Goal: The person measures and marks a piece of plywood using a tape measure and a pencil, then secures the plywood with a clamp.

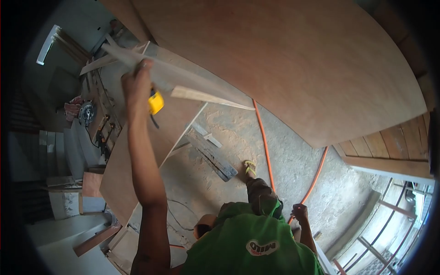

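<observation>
My left hand [137, 81] is raised over a plywood sheet [176, 121], its fingers closed around a pale wooden strip [120, 54]. The strip is smeared by motion, and its far end is hard to make out. Just right of my left wrist is a yellow tape measure [156, 102], partly hidden by the arm. Another light strip of wood [206, 97] slants to the right of it. Down at my side, my right hand [300, 211] is curled closed near an orange hose [316, 176]; whatever it may hold is hidden.
A large plywood panel [284, 59] fills the upper right. On the dusty concrete floor [229, 128] lies a worn plank [213, 156], close to my sandalled foot [250, 168]. A circular saw [87, 112] and offcuts [94, 183] are at the left.
</observation>
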The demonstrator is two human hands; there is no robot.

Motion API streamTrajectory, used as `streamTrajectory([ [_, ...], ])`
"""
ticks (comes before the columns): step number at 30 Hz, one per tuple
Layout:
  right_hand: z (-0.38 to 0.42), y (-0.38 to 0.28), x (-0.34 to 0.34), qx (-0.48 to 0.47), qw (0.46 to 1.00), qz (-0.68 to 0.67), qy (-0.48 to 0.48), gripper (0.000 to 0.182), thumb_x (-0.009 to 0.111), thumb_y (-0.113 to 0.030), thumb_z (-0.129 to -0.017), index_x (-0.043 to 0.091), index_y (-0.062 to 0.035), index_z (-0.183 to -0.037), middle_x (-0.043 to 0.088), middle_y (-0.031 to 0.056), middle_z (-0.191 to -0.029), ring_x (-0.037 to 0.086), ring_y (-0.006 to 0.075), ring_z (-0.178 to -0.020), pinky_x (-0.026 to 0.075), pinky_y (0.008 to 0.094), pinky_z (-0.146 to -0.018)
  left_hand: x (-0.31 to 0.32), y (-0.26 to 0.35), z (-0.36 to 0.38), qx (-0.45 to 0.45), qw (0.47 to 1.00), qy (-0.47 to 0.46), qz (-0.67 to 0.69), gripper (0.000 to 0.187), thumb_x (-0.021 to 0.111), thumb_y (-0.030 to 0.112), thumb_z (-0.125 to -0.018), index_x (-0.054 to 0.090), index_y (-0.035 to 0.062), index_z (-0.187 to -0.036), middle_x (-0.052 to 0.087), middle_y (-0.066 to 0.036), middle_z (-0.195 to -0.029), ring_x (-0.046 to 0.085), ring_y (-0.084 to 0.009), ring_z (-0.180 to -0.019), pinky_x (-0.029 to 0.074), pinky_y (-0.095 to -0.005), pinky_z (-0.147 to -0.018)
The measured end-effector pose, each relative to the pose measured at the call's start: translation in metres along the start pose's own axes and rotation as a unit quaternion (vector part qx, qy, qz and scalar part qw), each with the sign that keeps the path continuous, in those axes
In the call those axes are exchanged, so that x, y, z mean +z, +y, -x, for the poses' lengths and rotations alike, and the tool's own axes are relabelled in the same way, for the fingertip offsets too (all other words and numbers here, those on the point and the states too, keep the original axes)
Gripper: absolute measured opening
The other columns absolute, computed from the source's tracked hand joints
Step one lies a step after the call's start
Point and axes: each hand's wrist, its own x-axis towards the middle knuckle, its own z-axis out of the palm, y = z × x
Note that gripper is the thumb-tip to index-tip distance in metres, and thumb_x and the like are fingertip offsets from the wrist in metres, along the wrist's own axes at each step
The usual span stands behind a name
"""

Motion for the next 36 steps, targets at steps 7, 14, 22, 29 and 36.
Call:
streamTrajectory([
  [7, -0.035, -0.083, -0.008, -0.111, 0.988, -0.095, 0.052, 0.022, 0.056, -0.023, -0.091, 0.059, -0.0032, -0.100, 0.063, 0.0102, -0.071, 0.066, 0.0188, -0.058, 0.049, 0.0283, -0.040, 0.183, 0.093, -0.117, 0.158, 0.981, -0.067, -0.090, 0.077, 0.054, 0.065, -0.078, 0.065, -0.0073, -0.101, 0.067, -0.019, -0.099, 0.064, -0.0301, -0.098, 0.049, -0.0384, -0.084],
  [14, -0.026, -0.048, -0.003, -0.027, 0.987, -0.143, 0.068, 0.016, 0.059, -0.011, -0.087, 0.060, 0.0000, -0.098, 0.063, 0.0128, -0.073, 0.066, 0.0212, -0.057, 0.051, 0.0295, -0.042, 0.240, 0.131, -0.034, 0.121, 0.979, -0.155, -0.051, 0.094, 0.035, 0.079, -0.078, 0.065, -0.0072, -0.100, 0.065, -0.025, -0.101, 0.063, -0.0367, -0.100, 0.051, -0.0420, -0.084],
  [22, -0.064, -0.095, 0.060, -0.295, 0.928, 0.216, -0.066, 0.021, 0.054, -0.016, -0.085, 0.062, 0.0017, -0.076, 0.062, 0.0150, -0.065, 0.063, 0.0222, -0.059, 0.049, 0.0355, -0.054, 0.182, -0.224, 0.172, -0.339, 0.869, -0.360, -0.022, 0.090, 0.032, 0.079, -0.081, 0.059, -0.0057, -0.095, 0.063, -0.021, -0.086, 0.063, -0.0286, -0.079, 0.047, -0.0428, -0.070],
  [29, 0.085, -0.241, 0.229, -0.105, 0.885, 0.087, -0.445, 0.053, 0.028, -0.049, -0.099, 0.039, -0.0074, -0.130, 0.058, 0.0131, -0.097, 0.065, 0.0262, -0.067, 0.055, 0.0343, -0.052, 0.028, -0.328, 0.286, -0.513, 0.836, -0.047, 0.190, 0.082, 0.034, 0.074, -0.085, 0.057, -0.0047, -0.085, 0.058, -0.016, -0.076, 0.057, -0.0239, -0.068, 0.046, -0.0414, -0.066],
  [36, 0.171, -0.157, 0.348, -0.106, 0.781, 0.245, -0.564, 0.051, 0.036, -0.044, -0.097, 0.039, -0.0052, -0.131, 0.057, 0.0132, -0.106, 0.065, 0.0246, -0.081, 0.056, 0.0327, -0.049, -0.109, -0.334, 0.388, -0.459, 0.863, 0.118, 0.178, 0.087, 0.042, 0.068, -0.085, 0.030, -0.0008, -0.136, 0.054, -0.028, -0.116, 0.056, -0.0351, -0.109, 0.042, -0.0425, -0.093],
])
